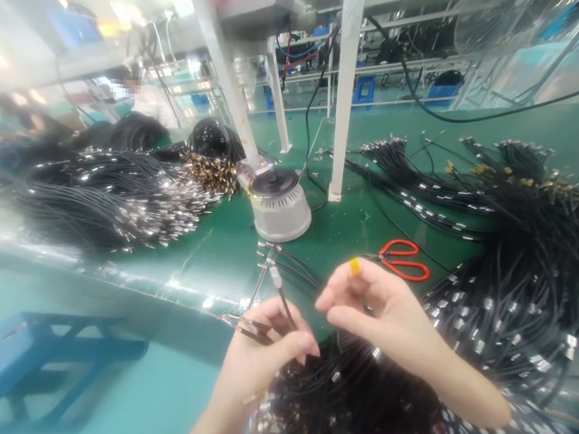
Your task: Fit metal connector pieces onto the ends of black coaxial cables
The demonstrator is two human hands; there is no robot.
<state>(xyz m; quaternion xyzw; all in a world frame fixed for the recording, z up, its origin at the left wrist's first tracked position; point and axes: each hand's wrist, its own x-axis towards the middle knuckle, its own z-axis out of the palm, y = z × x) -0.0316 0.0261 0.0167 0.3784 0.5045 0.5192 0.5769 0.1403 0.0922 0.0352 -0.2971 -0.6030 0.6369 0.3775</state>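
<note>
My left hand [268, 356] is closed on a black cable [286, 307], pinched between thumb and fingers. The cable's pale, silvery end [275, 275] points up and away from me. Thin dark and metal pieces [247, 326], perhaps tweezers, stick out at the left of this hand; their exact kind is unclear. To the right, my right hand [377, 307] hovers with curled fingers and the thumb apart, holding nothing I can see. A small yellow tape piece [354, 267] sits on one of its fingers. Below both hands lies a bundle of black cables [356, 389], over my lap.
A round white device [283, 218] with a black top stands on the green table [349, 228]. Red-handled scissors [406, 260] lie near my right hand. Cable heaps [120, 197] fill the left, more cables [511, 261] the right. A blue stool [33, 350] stands at lower left.
</note>
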